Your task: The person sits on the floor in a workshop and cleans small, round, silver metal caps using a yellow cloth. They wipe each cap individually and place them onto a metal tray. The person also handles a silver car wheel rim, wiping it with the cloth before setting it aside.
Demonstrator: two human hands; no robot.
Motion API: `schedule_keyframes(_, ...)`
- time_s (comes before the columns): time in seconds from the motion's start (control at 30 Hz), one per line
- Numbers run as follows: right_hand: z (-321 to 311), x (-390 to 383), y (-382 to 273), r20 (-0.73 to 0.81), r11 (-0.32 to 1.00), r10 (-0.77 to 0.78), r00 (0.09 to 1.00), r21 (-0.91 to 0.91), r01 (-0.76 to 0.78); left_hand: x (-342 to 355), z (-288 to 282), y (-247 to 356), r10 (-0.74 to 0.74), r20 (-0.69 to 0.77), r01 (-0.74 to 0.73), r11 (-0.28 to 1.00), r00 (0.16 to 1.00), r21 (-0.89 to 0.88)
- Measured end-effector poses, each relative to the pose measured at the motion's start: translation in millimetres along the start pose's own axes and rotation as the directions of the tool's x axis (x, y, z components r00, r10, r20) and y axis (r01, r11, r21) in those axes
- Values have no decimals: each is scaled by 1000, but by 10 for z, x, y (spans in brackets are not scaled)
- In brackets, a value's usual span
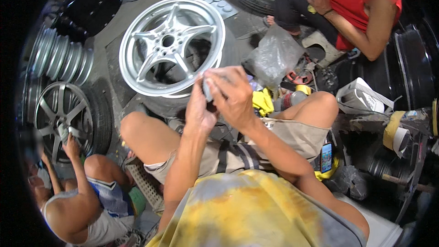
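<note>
My left hand and my right hand are closed together around a small grey piece, which looks thin; its material I cannot make out. They are at the lower right edge of a silver five-spoke wheel rim; whether they touch it I cannot tell. The rim lies face up on a tire, between and beyond my bent knees. A clear plastic bag, yellow cloth and a can lie to the right of my hands.
A co-worker in red sits at upper right. Another at lower left handles a dark spoked wheel. Stacked rims line the left, a grey dotted mat lies behind, and a rack with tape rolls and a phone are right.
</note>
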State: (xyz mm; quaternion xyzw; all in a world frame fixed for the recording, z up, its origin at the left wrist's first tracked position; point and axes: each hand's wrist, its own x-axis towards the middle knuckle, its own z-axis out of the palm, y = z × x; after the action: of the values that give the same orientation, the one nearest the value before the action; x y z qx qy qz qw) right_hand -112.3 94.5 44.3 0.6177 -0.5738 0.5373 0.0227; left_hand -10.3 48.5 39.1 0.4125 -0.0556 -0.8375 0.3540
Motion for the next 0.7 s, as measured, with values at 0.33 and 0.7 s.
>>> schedule_keyframes(0.33,-235,-394,-173,23,976,-139,990,-164,141,166,-281,154,6,322,35,992,947,-123)
schedule_keyframes(0.7,-58,-113,-195,-34,999,-41,999,-11,41,54,-157,69,371,251,-427,875,894,227)
